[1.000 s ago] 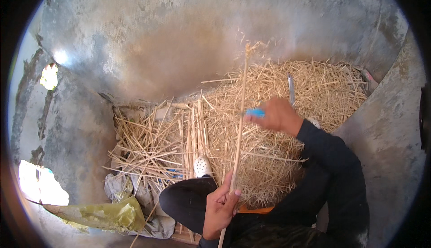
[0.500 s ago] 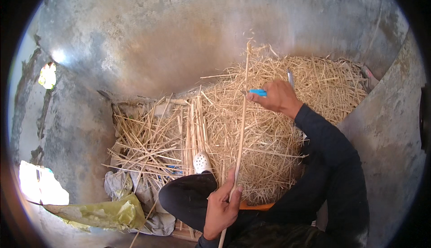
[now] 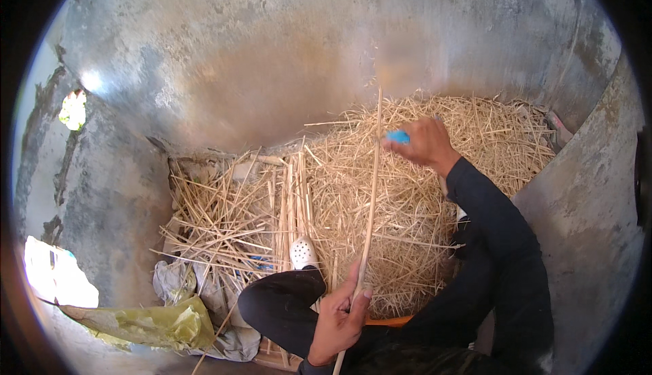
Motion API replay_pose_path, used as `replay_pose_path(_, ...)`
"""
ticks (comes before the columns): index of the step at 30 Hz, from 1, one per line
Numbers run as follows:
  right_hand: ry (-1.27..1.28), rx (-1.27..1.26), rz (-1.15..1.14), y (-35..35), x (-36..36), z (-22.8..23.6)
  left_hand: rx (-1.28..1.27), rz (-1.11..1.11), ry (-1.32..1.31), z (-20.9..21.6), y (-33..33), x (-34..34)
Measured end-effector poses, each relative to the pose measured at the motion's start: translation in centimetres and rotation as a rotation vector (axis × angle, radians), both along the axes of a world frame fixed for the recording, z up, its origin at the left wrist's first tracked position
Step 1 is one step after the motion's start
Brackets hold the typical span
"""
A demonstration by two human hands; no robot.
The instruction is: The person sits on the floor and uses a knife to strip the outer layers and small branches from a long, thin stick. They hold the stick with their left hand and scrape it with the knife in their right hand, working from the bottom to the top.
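My left hand (image 3: 339, 320), low in the middle, is closed around a long, thin pale strip of wood or bamboo (image 3: 372, 219). The strip slants up and away over the straw-like shavings, its far end against the grey wall. Farther up it, my right hand (image 3: 424, 145) is closed on a blue-handled knife (image 3: 398, 136). The knife's left end meets the strip or lies just beside it; its blade is too blurred to make out. Fingers of the right hand hide most of the handle.
A deep heap of shavings (image 3: 489, 144) fills the right and middle. Loose sticks (image 3: 224, 219) lie crisscrossed at left, beside a row of straighter strips (image 3: 291, 198). My white clog (image 3: 303, 253) rests there. A yellow-green sack (image 3: 170, 324) lies lower left. Concrete walls (image 3: 272, 56) surround everything.
The right hand with the knife has shifted slightly right and turned a little. The strip's far part has swung slightly right and lower. My left hand keeps its grip.
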State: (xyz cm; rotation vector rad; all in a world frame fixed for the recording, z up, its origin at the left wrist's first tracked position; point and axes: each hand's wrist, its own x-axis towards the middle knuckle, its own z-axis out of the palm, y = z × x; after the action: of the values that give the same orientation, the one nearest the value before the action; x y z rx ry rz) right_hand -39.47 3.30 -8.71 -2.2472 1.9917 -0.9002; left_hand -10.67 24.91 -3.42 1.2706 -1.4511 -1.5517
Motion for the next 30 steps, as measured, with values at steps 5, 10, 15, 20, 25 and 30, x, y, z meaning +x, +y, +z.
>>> replay_pose_path(5, -0.027, -0.018, -0.222, -3.1, -3.7, 0.0, 0.090, -0.008, 0.079, 0.1, 0.6, -0.7)
replay_pose_path(10, -0.098, 0.101, -0.364, -4.7, -5.6, 0.1, 0.167, -0.023, 0.103, 0.2, -0.3, -1.8)
replay_pose_path(15, -0.236, 0.355, -0.259, -4.1, -3.8, 1.2, 0.396, 0.127, 0.458, -1.9, -1.7, -1.0)
replay_pose_path(20, -0.092, 0.381, 0.174, 4.6, 2.1, 1.8, 0.469, 0.126, 0.785, -2.2, -2.8, 0.2)
replay_pose_path(25, 0.029, 0.156, 0.273, 8.2, 5.0, 2.3, 0.524, 0.103, 0.860, -1.9, -2.5, -0.1)
replay_pose_path(30, -0.011, 0.226, 0.084, 6.1, 2.5, 2.6, 0.583, 0.057, 0.903, -2.2, -1.8, -0.5)
